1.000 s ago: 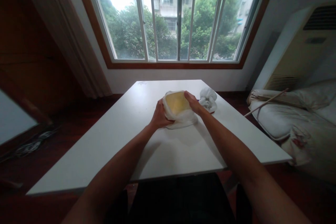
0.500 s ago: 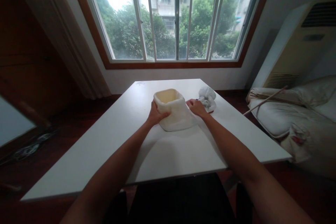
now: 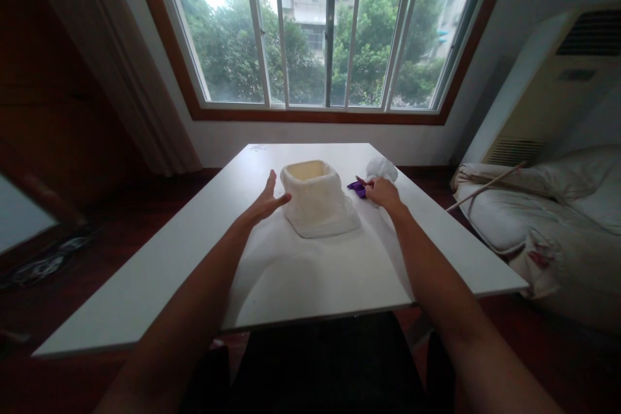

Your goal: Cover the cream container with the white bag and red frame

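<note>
A white cloth-covered container [image 3: 317, 202] with a pale yellow inside stands upright on the white table [image 3: 301, 272]. My left hand [image 3: 266, 200] is open, fingers stretched, just off the container's left side. My right hand [image 3: 383, 193] is closed in a pinch on a small purple item [image 3: 358, 187] to the right of the container. A crumpled white cloth [image 3: 381, 170] lies just behind that hand.
A large window [image 3: 320, 32] fills the wall behind the table. Bedding and a stick [image 3: 485, 187] lie at the right, in front of a standing air conditioner [image 3: 548, 90]. A dark chair seat [image 3: 330, 369] sits under the table's near edge.
My left hand has let go of the container and opened. My right hand moved right, away from the container, and now pinches a purple item beside the crumpled cloth.
</note>
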Tool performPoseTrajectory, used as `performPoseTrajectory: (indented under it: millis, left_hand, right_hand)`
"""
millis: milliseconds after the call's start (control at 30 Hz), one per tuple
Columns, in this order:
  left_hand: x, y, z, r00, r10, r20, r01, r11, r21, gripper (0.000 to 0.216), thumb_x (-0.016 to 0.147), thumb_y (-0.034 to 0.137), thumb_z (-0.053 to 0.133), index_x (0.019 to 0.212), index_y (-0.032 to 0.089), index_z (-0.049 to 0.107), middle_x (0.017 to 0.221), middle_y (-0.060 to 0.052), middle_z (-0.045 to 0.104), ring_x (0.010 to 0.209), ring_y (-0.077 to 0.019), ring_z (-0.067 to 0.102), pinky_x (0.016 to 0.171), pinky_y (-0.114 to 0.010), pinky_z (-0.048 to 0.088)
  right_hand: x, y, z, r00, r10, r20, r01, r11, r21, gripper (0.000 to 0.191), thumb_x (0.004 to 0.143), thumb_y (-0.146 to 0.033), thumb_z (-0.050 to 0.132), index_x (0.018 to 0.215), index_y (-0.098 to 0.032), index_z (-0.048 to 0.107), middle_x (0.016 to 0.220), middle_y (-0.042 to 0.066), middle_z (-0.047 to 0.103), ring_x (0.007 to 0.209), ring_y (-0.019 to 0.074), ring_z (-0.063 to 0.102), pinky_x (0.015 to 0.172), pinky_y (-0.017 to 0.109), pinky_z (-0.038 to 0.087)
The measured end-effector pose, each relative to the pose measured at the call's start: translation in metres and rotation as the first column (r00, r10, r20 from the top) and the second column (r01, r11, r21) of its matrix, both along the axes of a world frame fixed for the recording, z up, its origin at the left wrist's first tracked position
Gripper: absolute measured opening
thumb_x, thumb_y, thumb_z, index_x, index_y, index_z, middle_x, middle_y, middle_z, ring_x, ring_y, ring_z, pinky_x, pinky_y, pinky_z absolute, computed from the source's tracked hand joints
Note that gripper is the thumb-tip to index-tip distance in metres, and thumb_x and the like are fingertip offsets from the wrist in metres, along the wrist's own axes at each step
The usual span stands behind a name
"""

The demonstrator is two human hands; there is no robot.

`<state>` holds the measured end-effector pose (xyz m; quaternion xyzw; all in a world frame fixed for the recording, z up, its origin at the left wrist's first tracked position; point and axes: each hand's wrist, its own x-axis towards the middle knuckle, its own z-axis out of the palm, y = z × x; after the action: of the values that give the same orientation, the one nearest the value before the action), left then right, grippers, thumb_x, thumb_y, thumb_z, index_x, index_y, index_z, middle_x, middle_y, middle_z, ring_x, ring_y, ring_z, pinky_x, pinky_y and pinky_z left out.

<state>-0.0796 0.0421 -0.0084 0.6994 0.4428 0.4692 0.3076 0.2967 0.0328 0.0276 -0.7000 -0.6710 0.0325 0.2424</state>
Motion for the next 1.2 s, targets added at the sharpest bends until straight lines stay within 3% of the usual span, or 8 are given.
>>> performPoseTrajectory:
  millis: [167, 333, 400, 533, 667, 833, 967, 1200]
  left_hand:
    - [0.024, -0.015, 0.021, 0.987, 0.147, 0.065, -0.158, 0.961, 0.227, 0.077, 0.082, 0.064, 0.063, 0.146, 0.026, 0.04, 0.149, -0.018, 0.042, 0.131, -0.0339, 0.05, 0.107, -0.063, 0.04]
    - [0.046, -0.019, 0.019, 0.988, 0.096, 0.122, -0.124, 0.962, 0.243, 0.056, 0.084, 0.062, 0.062, 0.127, 0.027, 0.057, 0.148, -0.014, 0.044, 0.123, -0.0303, 0.055, 0.102, -0.058, 0.047]
    - [0.05, -0.018, 0.016, 0.987, 0.061, 0.149, -0.094, 0.969, 0.23, 0.054, 0.084, 0.06, 0.063, 0.126, 0.027, 0.056, 0.151, -0.013, 0.041, 0.126, -0.0305, 0.054, 0.103, -0.058, 0.046]
    - [0.055, -0.017, 0.013, 0.988, -0.022, 0.155, -0.009, 0.98, 0.197, 0.055, 0.085, 0.058, 0.063, 0.131, 0.029, 0.053, 0.156, -0.013, 0.037, 0.131, -0.0323, 0.051, 0.104, -0.06, 0.045]
    - [0.059, -0.024, 0.021, 0.995, 0.069, 0.079, -0.089, 0.952, 0.294, 0.062, 0.09, 0.058, 0.057, 0.144, 0.031, 0.041, 0.159, -0.014, 0.031, 0.14, -0.0338, 0.041, 0.109, -0.062, 0.039]
    - [0.066, -0.041, 0.038, 0.978, 0.199, -0.059, -0.135, 0.827, 0.546, 0.061, 0.094, 0.052, 0.054, 0.148, 0.03, 0.037, 0.162, -0.012, 0.027, 0.15, -0.0308, 0.024, 0.12, -0.058, 0.026]
    - [0.073, -0.049, 0.043, 0.977, 0.187, -0.102, -0.087, 0.789, 0.609, 0.055, 0.096, 0.047, 0.052, 0.146, 0.028, 0.039, 0.161, -0.012, 0.028, 0.15, -0.0281, 0.025, 0.121, -0.055, 0.026]
    - [0.078, -0.049, 0.041, 0.988, 0.114, -0.1, -0.028, 0.787, 0.616, 0.037, 0.1, 0.04, 0.045, 0.133, 0.025, 0.052, 0.157, -0.011, 0.037, 0.148, -0.0253, 0.032, 0.12, -0.054, 0.03]
  right_hand:
    - [0.002, -0.007, 0.014, 0.938, 0.18, -0.295, -0.098, 0.957, 0.272, 0.025, 0.085, -0.027, 0.056, 0.094, -0.013, 0.075, 0.087, 0.011, 0.075, 0.076, 0.0206, 0.068, 0.07, 0.03, 0.05]
    - [-0.004, -0.007, 0.018, 0.805, 0.347, -0.481, -0.075, 0.864, 0.498, 0.022, 0.082, -0.028, 0.059, 0.094, -0.015, 0.072, 0.089, 0.008, 0.073, 0.078, 0.0204, 0.067, 0.074, 0.034, 0.053]
    - [-0.008, -0.008, 0.02, 0.784, 0.415, -0.461, -0.076, 0.802, 0.593, 0.021, 0.082, -0.028, 0.06, 0.096, -0.017, 0.071, 0.093, 0.007, 0.072, 0.082, 0.0204, 0.066, 0.077, 0.036, 0.053]
    - [-0.023, -0.017, 0.025, 0.819, 0.509, -0.264, -0.165, 0.651, 0.741, 0.016, 0.084, -0.024, 0.061, 0.096, -0.02, 0.07, 0.091, 0.005, 0.066, 0.087, 0.0207, 0.061, 0.084, 0.039, 0.051]
    - [-0.047, -0.027, 0.03, 0.823, 0.553, -0.134, -0.275, 0.593, 0.757, 0.018, 0.088, -0.021, 0.059, 0.1, -0.022, 0.072, 0.095, 0.006, 0.062, 0.095, 0.0227, 0.057, 0.091, 0.043, 0.048]
    - [-0.075, -0.033, 0.033, 0.776, 0.626, -0.08, -0.389, 0.574, 0.721, 0.023, 0.092, -0.023, 0.056, 0.107, -0.027, 0.073, 0.097, 0.007, 0.058, 0.098, 0.0241, 0.055, 0.089, 0.043, 0.049]
    - [-0.087, -0.034, 0.029, 0.764, 0.645, -0.022, -0.453, 0.559, 0.694, 0.024, 0.092, -0.023, 0.057, 0.109, -0.028, 0.074, 0.099, 0.008, 0.058, 0.099, 0.0251, 0.054, 0.09, 0.044, 0.049]
    - [-0.089, -0.035, 0.023, 0.779, 0.626, 0.008, -0.465, 0.57, 0.677, 0.024, 0.093, -0.025, 0.057, 0.11, -0.027, 0.074, 0.098, 0.009, 0.059, 0.099, 0.025, 0.054, 0.091, 0.045, 0.05]
